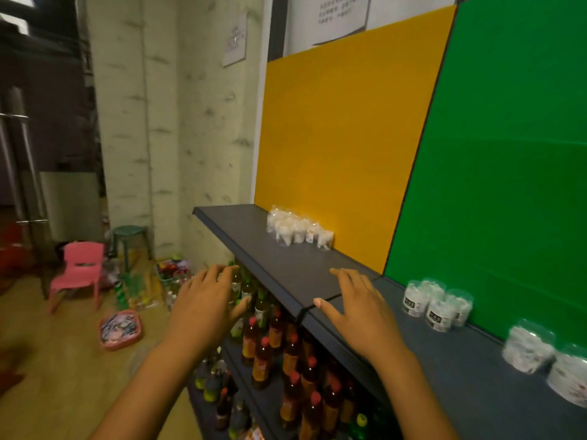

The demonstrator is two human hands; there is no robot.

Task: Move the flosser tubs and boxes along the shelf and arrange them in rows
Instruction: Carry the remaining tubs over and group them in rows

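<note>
Dark grey shelf (286,249) runs away to the left, backed by a yellow panel (343,138) and, nearer me, a green panel (508,154). Bottles (276,344) fill the tier below; a pink chair (79,274) and a stool (130,236) stand on the wood floor beyond.

Stock sits in three lots. A tight cluster of small clear tubs (298,230) stands against the yellow panel, well apart from the rest — I read it as the row already started, pushed to the back to leave the front free. A second group, the mid tubs (435,306), stands by the green panel. Two larger near tubs (546,360) are at the right edge, blurred. I can pick out no boxes.

Left hand (206,306) hovers off the shelf front, over the bottles, fingers relaxed and spread, holding nothing. Right hand (359,309) is above the shelf near the seam between sections, fingers extended, also empty; whether it touches the surface I cannot tell.

Judgement: both hands are between carries — free, over the bare stretch between the lots. The mid tubs look the likely next pick.
</note>
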